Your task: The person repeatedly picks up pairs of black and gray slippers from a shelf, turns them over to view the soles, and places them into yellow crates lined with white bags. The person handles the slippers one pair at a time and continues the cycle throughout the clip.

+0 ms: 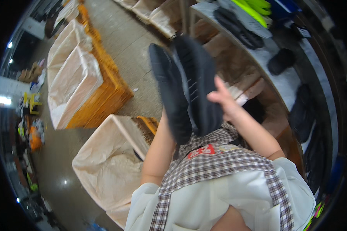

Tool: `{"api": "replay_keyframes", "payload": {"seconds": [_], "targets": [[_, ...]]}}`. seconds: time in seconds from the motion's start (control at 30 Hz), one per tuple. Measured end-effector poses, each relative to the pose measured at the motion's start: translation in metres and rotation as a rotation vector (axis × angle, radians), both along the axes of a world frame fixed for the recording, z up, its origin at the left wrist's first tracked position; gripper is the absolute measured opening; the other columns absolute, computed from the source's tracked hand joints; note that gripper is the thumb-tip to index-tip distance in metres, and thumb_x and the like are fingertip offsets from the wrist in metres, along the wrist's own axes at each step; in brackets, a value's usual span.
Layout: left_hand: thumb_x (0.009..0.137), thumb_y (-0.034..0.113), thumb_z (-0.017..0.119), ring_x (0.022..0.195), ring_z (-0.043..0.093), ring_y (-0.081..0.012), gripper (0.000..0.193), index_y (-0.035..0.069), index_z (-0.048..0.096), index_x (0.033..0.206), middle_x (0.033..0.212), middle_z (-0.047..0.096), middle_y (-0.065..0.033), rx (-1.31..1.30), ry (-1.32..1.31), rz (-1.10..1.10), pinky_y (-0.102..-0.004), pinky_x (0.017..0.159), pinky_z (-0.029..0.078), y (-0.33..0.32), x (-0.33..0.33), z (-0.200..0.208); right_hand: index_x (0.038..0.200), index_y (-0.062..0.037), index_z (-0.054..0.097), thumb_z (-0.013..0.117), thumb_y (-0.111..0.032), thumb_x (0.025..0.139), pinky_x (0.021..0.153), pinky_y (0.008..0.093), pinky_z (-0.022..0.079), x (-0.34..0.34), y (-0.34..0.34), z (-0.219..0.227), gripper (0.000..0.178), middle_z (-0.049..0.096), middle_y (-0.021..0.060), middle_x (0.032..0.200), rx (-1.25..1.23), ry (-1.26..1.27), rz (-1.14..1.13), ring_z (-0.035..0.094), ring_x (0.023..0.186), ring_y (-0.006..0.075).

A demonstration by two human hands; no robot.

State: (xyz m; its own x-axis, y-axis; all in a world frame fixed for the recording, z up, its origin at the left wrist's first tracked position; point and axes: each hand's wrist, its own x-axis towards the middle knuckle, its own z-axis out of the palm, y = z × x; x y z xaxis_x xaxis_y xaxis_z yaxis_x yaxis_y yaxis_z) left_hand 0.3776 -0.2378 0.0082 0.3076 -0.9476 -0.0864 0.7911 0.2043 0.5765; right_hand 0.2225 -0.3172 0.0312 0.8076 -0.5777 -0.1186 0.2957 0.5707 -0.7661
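Observation:
A pair of black shoes is held up side by side before my chest, a left shoe (167, 88) and a right shoe (198, 81) with short pale stitches along its inner edge. My right hand (228, 103) grips the right shoe's outer edge, one fingertip lapping over it and another finger pointing up beside it. My left forearm (159, 150) rises behind the left shoe, which hides that hand and its fingers. The shoes are slightly blurred.
At my left, a cloth-lined bin (115, 161) stands close by, with orange crates (100, 100) lined in pale cloth beyond. A curved bench (275, 73) on the right carries dark shoes (300, 111) and neon-yellow pieces (254, 9). Lined bins sit beneath it.

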Motion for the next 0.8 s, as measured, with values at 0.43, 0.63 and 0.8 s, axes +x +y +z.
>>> {"api": "replay_keyframes", "payload": {"seconds": [0.43, 0.63, 0.8], "targets": [[0.087, 0.027, 0.065, 0.13, 0.034, -0.0302, 0.093, 0.004, -0.002, 0.147, 0.144, 0.026, -0.0248, -0.028, -0.739, -0.222, -0.0374, 0.107, 0.028, -0.065, -0.087, 0.017, 0.148, -0.0088, 0.005, 0.063, -0.008, 0.07, 0.104, 0.0366, 0.036, -0.084, -0.01, 0.004, 0.097, 0.031, 0.0177, 0.143, -0.029, 0.124, -0.421, 0.039, 0.127, 0.0269], [0.088, 0.031, 0.062, 0.135, 0.03, -0.0334, 0.07, 0.0, 0.029, 0.141, 0.145, 0.031, -0.0209, -0.381, -1.187, -0.4, -0.0397, 0.11, 0.024, -0.099, -0.119, 0.03, 0.124, 0.0026, 0.052, 0.048, -0.043, 0.077, 0.1, 0.0437, 0.042, -0.206, -0.059, 0.036, 0.066, 0.058, 0.0214, 0.121, 0.334, -0.148, -0.642, 0.058, 0.107, 0.0344], [0.081, 0.022, 0.066, 0.131, 0.036, -0.0323, 0.064, 0.004, 0.039, 0.136, 0.141, 0.039, -0.0154, -0.5, -1.669, -0.308, -0.0428, 0.105, 0.032, -0.158, -0.162, 0.008, 0.113, 0.0007, 0.058, 0.053, -0.036, 0.081, 0.093, 0.0434, 0.047, -0.279, -0.137, 0.032, 0.048, 0.063, 0.0151, 0.112, 0.273, 0.189, -0.944, 0.061, 0.099, 0.0306]]}}
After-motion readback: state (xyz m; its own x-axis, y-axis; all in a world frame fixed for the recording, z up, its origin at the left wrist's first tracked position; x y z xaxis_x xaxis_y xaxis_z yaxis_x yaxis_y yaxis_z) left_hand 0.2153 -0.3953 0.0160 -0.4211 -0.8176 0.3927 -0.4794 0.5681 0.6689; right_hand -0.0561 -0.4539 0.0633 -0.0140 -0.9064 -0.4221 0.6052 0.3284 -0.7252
